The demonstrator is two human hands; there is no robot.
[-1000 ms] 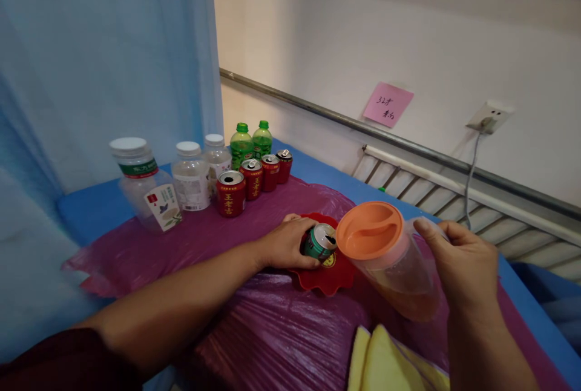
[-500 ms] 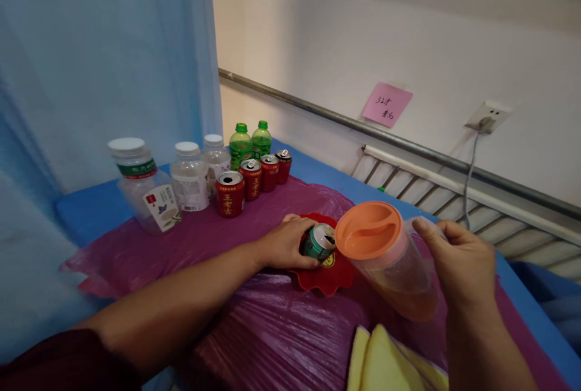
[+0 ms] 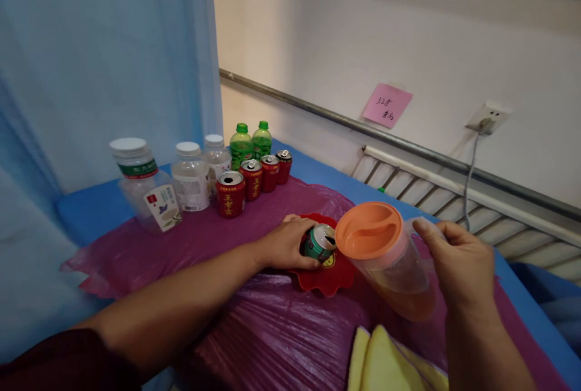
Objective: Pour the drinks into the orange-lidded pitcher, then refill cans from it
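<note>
My left hand is wrapped round a green drink can, which leans to the right over a red scalloped plate. The can's top is open and faces the pitcher. My right hand grips the handle of a clear plastic pitcher with an orange lid. The pitcher tilts left, its lid edge close beside the can's mouth; whether they touch I cannot tell. Light brown liquid sits low in the pitcher. No stream of liquid is visible between them.
Several red cans stand left of the plate, with two green bottles behind. Clear jars with white lids stand at far left. A folded yellow cloth lies in front. Purple plastic sheeting covers the blue surface.
</note>
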